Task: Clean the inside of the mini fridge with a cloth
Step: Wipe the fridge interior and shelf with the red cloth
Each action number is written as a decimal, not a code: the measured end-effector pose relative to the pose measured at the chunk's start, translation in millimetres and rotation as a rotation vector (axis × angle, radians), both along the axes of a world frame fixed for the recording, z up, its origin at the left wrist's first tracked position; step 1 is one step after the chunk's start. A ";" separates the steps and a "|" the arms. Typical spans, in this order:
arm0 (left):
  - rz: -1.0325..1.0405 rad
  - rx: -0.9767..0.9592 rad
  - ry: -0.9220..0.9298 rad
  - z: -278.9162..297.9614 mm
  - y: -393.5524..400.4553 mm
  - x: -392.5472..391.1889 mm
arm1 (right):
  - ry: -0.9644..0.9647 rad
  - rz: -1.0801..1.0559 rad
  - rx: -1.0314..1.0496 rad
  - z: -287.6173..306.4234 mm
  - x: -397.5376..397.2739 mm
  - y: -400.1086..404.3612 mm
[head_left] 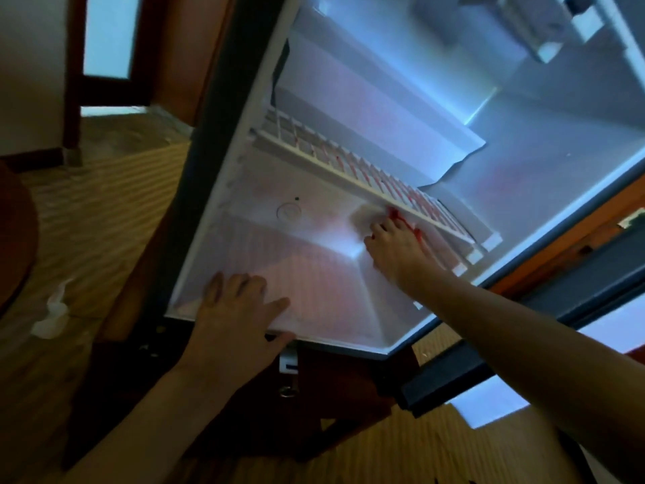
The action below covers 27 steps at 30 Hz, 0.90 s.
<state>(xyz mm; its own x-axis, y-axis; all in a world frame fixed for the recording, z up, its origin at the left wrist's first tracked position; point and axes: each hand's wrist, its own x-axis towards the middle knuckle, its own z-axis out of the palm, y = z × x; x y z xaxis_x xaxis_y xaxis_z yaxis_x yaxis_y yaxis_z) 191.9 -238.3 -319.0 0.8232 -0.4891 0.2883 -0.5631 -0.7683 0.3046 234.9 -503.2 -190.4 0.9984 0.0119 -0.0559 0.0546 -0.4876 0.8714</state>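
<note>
Striped carpet [104, 218] runs under a dark wooden cabinet that carries the mini fridge [349, 291], whose door stands open so the white interior faces the camera at a strong tilt. Below the wire shelf [366, 172] the lower compartment has open room, bounded by the ribbed floor, the left wall and the front lip.

At that lip the left hand [237, 312] rests with its fingers [244, 284] spread and nearly straight over the edge of the floor, thumb out to the side, holding nothing.

Deeper in, the right hand [394, 249] reaches to the back corner just under the shelf's front rail, its fingers [378, 228] bent against the liner. A small red-and-pale scrap [396, 214] shows at the fingertips, touching the rail; whether it is the cloth, and whether the fingers pinch it, I cannot tell through the blur.

White crumpled tissue [52, 309] lies on the carpet at left, well apart from the fridge. Top right, the fridge's upper fittings are cut off and indistinct.
</note>
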 end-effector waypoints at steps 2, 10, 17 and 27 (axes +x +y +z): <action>-0.003 0.000 0.011 3.0 1.5 -0.6 | 0.029 0.023 0.015 0.2 -19.0 4.0; -0.001 0.031 -0.006 6.5 2.2 -7.9 | 0.102 0.067 -0.008 -1.2 -115.9 6.5; 0.008 0.017 -0.017 -5.8 0.3 -3.6 | 0.112 -0.048 -0.097 -26.9 -15.2 1.6; 0.008 -0.007 -0.011 -5.4 -0.5 -2.2 | 0.165 0.090 -0.031 -47.3 -51.2 -4.7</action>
<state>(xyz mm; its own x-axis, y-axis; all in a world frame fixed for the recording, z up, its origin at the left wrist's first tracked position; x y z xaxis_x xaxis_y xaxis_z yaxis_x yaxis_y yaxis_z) 189.7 -238.8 -324.4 0.8240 -0.4803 0.3005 -0.5601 -0.7706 0.3042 183.6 -508.0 -237.7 0.9706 0.0970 -0.2204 0.2403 -0.4474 0.8614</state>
